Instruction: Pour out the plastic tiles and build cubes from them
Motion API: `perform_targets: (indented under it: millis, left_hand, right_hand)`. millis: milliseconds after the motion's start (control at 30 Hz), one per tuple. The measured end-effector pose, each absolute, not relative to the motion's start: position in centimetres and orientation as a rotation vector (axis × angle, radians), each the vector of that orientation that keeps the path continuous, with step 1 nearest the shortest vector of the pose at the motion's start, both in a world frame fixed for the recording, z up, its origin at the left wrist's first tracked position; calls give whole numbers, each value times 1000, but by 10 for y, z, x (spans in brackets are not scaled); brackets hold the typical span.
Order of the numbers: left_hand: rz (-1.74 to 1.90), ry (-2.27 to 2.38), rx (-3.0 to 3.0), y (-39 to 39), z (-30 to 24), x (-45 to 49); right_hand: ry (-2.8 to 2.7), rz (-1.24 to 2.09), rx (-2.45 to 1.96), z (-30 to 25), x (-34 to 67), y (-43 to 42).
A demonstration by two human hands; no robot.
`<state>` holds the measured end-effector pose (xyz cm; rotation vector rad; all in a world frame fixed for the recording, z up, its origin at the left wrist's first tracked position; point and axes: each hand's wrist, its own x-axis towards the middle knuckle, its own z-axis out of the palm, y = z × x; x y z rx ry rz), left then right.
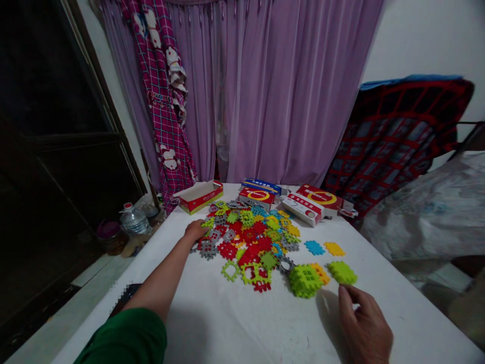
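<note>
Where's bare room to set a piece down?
In front, between the left forearm and right hand; also between the rightmost green tiles and the table's right edge. The middle is crowded with heaped tiles, the back with boxes.

Matt plastic tiles (pixel 253 253), cloth curtain (pixel 288 91)

Lilac curtains (pixel 295 91) hang behind a magenta checked cloth (pixel 163 119), with a clear bottle (pixel 135 221) low at left.
</note>
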<state>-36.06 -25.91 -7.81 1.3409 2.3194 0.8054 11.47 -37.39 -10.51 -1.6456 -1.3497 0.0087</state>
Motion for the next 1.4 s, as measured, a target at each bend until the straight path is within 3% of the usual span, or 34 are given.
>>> perform_targets:
  millis: [867,1133,1400]
  left_hand:
    - [1095,1737,1072,-260,-55,-299]
    - [1308,1732,1383,-264,-39,-257]
    - [1411,1513,2380,-306,-49,-191]
  right_hand:
    - [-1329,22,-1602,-105,116,-373]
    - [-1320,31,-1567,-106,115,-373]
    - [-1326,-13,-1480,-100,115,-371]
